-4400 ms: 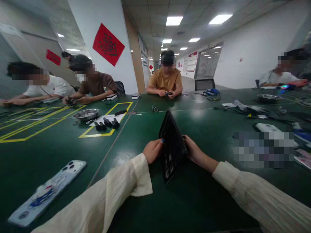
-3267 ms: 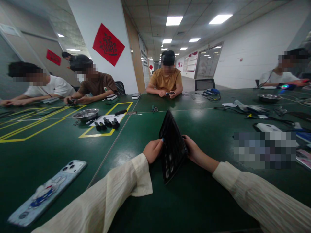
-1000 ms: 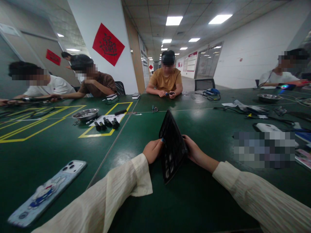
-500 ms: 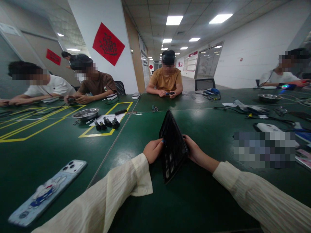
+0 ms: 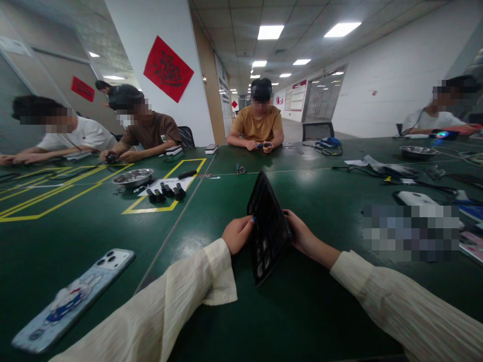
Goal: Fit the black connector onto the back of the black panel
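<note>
1. Black panel (image 5: 268, 229), one: stands tilted on edge between the two hands, above the near middle of the dark green surface (image 5: 320, 311); contact at its lower corner cannot be made out.
2. Left hand (image 5: 238, 235), one: grip clamped on the panel's left side, thumb upon the near face, a single blue spot at the thumb's tip.
3. Right hand (image 5: 300, 234), one: grip clamped on the panel's right edge, most fingers hidden behind it.
4. Phone (image 5: 73, 301), one: lies at left, near the left sleeve (image 5: 188, 286); three lenses and one cartoon figure on its back.
5. Metal bowls, two: one at left (image 5: 133, 177), one at far right (image 5: 418, 152).
6. Black pieces (image 5: 166, 192), several, too crowded to count surely: grouped at the near edge of one white sheet (image 5: 163, 182), within yellow tape (image 5: 149, 210).
7. People seated around the surface, four: two at left, one opposite (image 5: 257, 125), one at far right.
</note>
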`<state>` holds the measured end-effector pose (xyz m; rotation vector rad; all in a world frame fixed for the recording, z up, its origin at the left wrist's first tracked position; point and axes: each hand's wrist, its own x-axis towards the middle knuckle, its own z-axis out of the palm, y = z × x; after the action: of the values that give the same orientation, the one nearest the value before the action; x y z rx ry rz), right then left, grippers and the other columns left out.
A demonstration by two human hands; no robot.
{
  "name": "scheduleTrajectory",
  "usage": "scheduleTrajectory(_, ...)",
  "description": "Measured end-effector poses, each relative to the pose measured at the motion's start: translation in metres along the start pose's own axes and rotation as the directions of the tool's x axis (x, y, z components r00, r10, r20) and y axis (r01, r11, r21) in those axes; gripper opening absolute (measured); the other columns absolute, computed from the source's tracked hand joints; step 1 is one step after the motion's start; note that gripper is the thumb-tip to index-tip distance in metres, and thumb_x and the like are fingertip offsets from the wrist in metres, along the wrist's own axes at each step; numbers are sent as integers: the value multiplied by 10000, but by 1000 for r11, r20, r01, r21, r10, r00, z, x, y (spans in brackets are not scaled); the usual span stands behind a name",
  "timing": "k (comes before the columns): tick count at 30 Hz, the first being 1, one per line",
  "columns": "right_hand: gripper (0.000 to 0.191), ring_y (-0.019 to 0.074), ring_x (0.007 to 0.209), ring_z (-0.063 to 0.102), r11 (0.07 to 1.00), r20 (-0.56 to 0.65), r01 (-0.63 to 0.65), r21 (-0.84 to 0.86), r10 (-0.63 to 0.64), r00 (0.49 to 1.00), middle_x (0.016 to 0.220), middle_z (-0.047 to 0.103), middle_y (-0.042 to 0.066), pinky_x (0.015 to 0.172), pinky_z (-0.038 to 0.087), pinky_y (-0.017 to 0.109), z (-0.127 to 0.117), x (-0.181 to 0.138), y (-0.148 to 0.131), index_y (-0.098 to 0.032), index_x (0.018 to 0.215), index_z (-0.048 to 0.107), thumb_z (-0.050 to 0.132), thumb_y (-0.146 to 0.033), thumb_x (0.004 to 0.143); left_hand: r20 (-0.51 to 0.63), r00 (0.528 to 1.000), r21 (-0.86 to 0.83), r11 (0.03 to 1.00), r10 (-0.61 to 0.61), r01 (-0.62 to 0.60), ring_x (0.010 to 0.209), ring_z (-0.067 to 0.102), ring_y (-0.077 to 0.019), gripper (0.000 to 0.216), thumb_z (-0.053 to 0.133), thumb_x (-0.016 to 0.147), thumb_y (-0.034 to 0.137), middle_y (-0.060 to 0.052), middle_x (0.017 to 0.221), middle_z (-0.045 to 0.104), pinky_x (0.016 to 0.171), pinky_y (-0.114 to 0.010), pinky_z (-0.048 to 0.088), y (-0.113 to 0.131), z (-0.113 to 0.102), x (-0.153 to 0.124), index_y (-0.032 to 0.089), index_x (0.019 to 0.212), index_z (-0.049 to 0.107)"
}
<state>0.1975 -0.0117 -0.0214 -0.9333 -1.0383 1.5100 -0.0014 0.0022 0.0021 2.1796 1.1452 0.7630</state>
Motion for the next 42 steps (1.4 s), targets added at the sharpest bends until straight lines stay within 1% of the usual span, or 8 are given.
scheduleTrajectory(7, 237, 109, 442, 473, 1000, -6, -10, -5, 10, 1000, 646, 558, -38, 387, 293, 232, 1, -2, -2, -248, 936, 500, 534, -356, 728, -52, 998, -24, 999, -42, 41, 505, 426, -127, 479, 204, 883, 497, 19, 508, 426, 502, -237, 334, 3, 1, -2, 175, 619, 442)
scheduleTrajectory(12, 237, 107, 440, 469, 1000, 6, -5, -11, 5, 1000, 657, 563, -29, 376, 275, 228, 0, -1, -1, -245, 936, 497, 532, -360, 732, -24, 1000, -3, 1000, -7, 7, 503, 428, -129, 457, 228, 881, 472, 16, 512, 438, 485, -234, 320, 2, 0, -1, 164, 661, 482)
scheduleTrajectory(16, 229, 104, 438, 470, 1000, 15, -4, -18, 4, 1000, 658, 569, -32, 363, 254, 219, -1, 0, 0, -245, 931, 484, 525, -362, 737, -18, 1000, -22, 1000, 3, -3, 512, 436, -129, 430, 254, 872, 467, 18, 523, 440, 486, -231, 323, 2, 0, -1, 165, 681, 493)
scheduleTrajectory(22, 250, 100, 431, 455, 1000, 6, -15, -13, 15, 1000, 638, 546, -46, 384, 284, 225, -2, 1, 1, -250, 949, 490, 530, -361, 729, -63, 996, -52, 997, -58, 55, 490, 411, -124, 468, 196, 881, 485, 20, 483, 408, 486, -237, 322, 4, 2, -3, 186, 587, 403)
scheduleTrajectory(28, 252, 112, 453, 468, 999, 13, -11, -32, 12, 1000, 670, 563, -31, 410, 311, 241, -3, 1, 1, -251, 965, 505, 520, -364, 741, -43, 998, -19, 999, -38, 37, 519, 429, -128, 443, 228, 883, 464, 13, 528, 445, 501, -237, 338, 6, 0, -2, 168, 665, 477)
scheduleTrajectory(33, 257, 106, 447, 467, 1000, 15, -11, -22, 12, 1000, 647, 559, -38, 397, 302, 232, -2, 0, 0, -246, 962, 496, 529, -372, 741, -31, 999, -44, 998, -39, 38, 512, 419, -123, 444, 248, 874, 475, 18, 517, 425, 484, -229, 332, 5, 0, -2, 168, 645, 473)
scheduleTrajectory(42, 262, 109, 453, 464, 999, 12, -25, -23, 25, 1000, 664, 567, -28, 386, 302, 226, -5, 2, 3, -255, 978, 503, 527, -386, 753, -13, 999, -81, 996, -30, 29, 507, 422, -122, 403, 265, 868, 454, 20, 541, 434, 482, -227, 332, 3, 0, -3, 169, 679, 478)
